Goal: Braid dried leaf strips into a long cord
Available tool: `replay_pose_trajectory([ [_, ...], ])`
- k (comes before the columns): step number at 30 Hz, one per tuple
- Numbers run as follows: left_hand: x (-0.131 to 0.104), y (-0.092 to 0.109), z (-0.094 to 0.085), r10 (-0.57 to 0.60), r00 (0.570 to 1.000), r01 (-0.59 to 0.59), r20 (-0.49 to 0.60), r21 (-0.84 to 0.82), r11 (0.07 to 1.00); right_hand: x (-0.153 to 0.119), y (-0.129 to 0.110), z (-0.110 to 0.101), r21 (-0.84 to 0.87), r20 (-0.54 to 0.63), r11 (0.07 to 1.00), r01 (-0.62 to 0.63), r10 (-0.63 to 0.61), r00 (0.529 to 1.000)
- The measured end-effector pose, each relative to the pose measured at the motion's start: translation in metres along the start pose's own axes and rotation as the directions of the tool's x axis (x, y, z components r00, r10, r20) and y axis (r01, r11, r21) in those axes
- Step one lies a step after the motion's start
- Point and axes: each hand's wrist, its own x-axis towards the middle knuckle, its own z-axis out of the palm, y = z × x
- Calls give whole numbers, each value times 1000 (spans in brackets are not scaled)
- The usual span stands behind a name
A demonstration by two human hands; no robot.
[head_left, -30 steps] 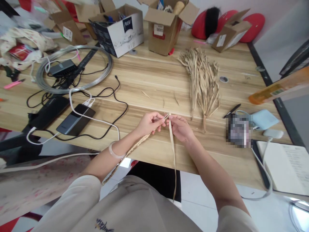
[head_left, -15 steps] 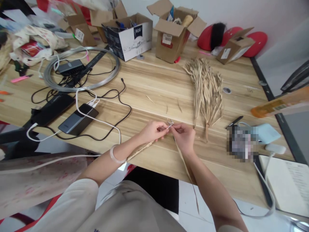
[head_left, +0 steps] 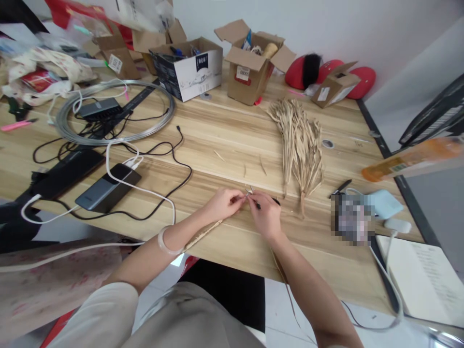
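Head view: straw braid (head_left: 203, 235) on a diagonal

It slants down-left over the table (head_left: 221, 121) toward the near edge. Left hand (head_left: 225, 204) grip pinches its upper end; right hand (head_left: 266, 212) grip, just beside, is closed around a dark object (head_left: 276, 201) too small to name.

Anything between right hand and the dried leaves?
A small black object, apparently gripped, pokes out past the right hand toward the dried leaves. Nothing else sizeable visible between.
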Motion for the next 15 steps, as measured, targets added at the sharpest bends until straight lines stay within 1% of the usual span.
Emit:
replay_pose_trajectory([
  [3,1,-4,1,-31,999,31,-26,-20,999,-2,0,2,-102,49,987,121,-116,992],
  [6,1,-7,3,-87,996,86,-34,-41,996,-2,1,3,-190,118,963,190,-170,978],
  [9,2,-8,4,-106,993,104,-58,-33,994,-3,1,5,-241,142,949,203,-172,975],
  [15,2,-5,2,-31,989,33,-142,11,999,-5,-1,5,-250,139,944,216,-185,973],
])
